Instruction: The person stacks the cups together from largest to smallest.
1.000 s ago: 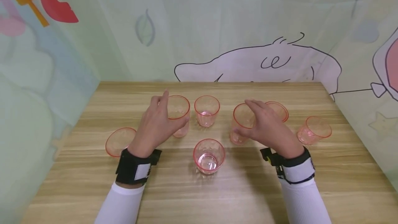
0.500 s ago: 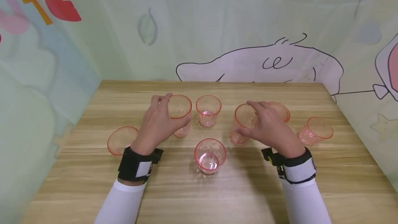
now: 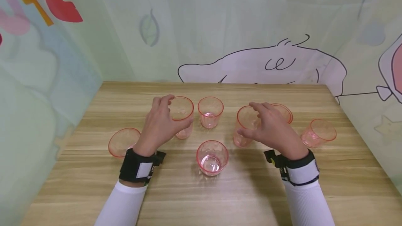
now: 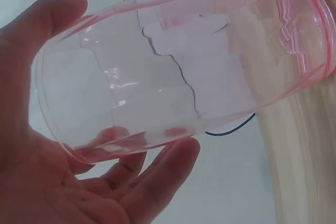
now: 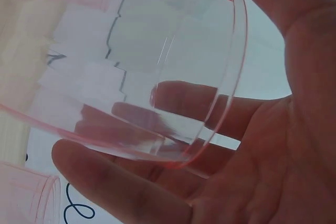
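My left hand holds a tall clear pink cup near its rim. In the left wrist view the thumb lies along one side of that cup, and the curled fingers lie on the other. Another tall pink cup is in my right hand. The right wrist view has the fingers wrapped about this cup's upper wall. Both cups stand upright on the table. Between them are two shorter pink cups, one farther back and one nearer.
A pink cup stands at the far right of the wooden table. Behind my right hand is a double-looking pink rim, partly covered. Left of my left wrist sits another pink cup. A printed curtain borders the table's back.
My left index finger has come down a little toward its cup's rim. The view has shifted slightly. Both hands and all cups otherwise keep their places.
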The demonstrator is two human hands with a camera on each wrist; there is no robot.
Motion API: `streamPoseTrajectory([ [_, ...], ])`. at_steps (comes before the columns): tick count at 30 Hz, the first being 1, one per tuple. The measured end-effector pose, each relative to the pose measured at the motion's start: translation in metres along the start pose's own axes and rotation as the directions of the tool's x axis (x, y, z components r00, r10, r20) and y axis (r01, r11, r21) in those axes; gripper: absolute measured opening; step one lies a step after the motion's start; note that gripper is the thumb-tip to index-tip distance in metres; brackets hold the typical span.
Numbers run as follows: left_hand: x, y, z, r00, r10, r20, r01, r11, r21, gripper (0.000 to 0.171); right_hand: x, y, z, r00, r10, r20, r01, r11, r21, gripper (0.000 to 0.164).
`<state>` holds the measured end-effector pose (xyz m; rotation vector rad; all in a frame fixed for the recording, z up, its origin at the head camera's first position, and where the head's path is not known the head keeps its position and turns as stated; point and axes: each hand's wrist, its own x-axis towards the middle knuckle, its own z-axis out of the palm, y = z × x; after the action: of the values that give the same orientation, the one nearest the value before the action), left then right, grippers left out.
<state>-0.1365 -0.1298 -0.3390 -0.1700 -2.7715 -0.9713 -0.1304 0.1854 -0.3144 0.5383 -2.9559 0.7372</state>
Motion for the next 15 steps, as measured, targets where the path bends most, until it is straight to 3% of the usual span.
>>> streamPoseTrajectory([
  [8,0.0025,-0.0036,0.0041,1.0,-0.003,-0.018,0.002,0.999,-0.05,0.085,-0.003,-0.001,-0.0033,0.999,-0.005,-0.033,0.006,1.0,0.012,0.089],
  [15,0.003,-0.0061,0.0065,1.0,-0.004,-0.025,0.002,0.997,-0.078,0.086,-0.002,-0.002,-0.0038,0.984,-0.078,-0.16,0.077,0.997,-0.012,0.084],
])
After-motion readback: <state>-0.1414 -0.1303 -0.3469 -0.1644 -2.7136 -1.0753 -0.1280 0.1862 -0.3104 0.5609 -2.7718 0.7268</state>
